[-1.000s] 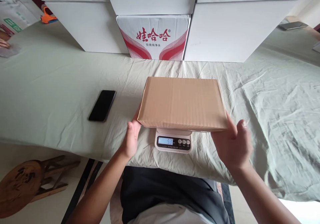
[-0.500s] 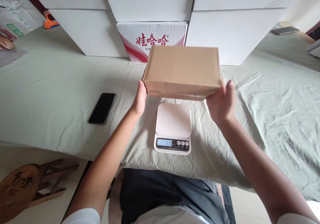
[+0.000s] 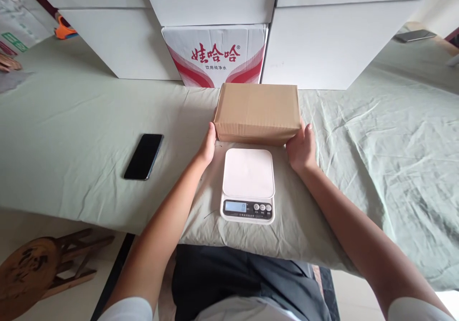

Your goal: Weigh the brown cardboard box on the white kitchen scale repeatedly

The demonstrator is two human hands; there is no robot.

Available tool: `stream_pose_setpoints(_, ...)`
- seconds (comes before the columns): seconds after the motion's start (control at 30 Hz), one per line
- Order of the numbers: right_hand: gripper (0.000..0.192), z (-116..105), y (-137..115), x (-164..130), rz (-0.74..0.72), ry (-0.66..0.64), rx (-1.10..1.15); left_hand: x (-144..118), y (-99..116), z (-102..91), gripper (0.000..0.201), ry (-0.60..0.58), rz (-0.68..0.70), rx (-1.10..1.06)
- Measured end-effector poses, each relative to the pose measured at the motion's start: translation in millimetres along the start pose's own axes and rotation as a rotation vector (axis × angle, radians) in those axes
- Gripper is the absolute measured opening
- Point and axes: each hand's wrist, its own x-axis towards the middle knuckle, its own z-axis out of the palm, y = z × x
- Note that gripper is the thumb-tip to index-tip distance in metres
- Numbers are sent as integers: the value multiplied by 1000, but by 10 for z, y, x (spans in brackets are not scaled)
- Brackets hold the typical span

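Left hand (image 3: 208,145) and right hand (image 3: 300,148) clamp the ends of the box (image 3: 257,113), resting on the cloth (image 3: 71,120) just behind the scale (image 3: 247,184); best keep pressure even, box level

Premises appear to be an improvised packing and weighing station in a home or small stockroom. Evidence: table draped in a wrinkled green cloth (image 3: 89,120), stacked white cartons (image 3: 333,44), a digital scale (image 3: 248,185), a wooden stool (image 3: 39,263).
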Motion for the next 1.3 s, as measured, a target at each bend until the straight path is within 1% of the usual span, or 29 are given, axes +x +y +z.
stream_pose_setpoints(0.17, 74, -26, 69, 22, 8, 35, -7, -19, 2, 7, 84, -35, 21, -25)
stream_pose_setpoints(0.43, 80, -41, 112, 45, 6, 60, -59, 5, -34, -11, 86, -13, -15, -18)
stream_pose_setpoints(0.67, 65, -67, 136, 95, -68, 7, -55, 1, -19, 3, 82, -39, -7, -11)
stream_pose_setpoints(0.73, 64, -88, 159, 112, -74, 9, -59, -2, -13, 5, 83, -47, -4, -9)
stream_pose_setpoints(0.87, 68, -126, 211, 154, -51, 41, -70, 2, -15, 0, 87, -55, -6, -2)
stream_pose_setpoints(1.07, 59, -134, 233, 190, -75, -9, -59, 22, -28, -8, 85, -54, 18, -10)
stream_pose_setpoints(1.2, 62, -136, 236, 187, -73, -3, -56, 34, -25, -8, 88, -45, 20, -13)
stream_pose_setpoints(1.3, 67, -138, 237, 190, -53, -5, -56, 38, -21, -2, 90, -31, 16, -11)
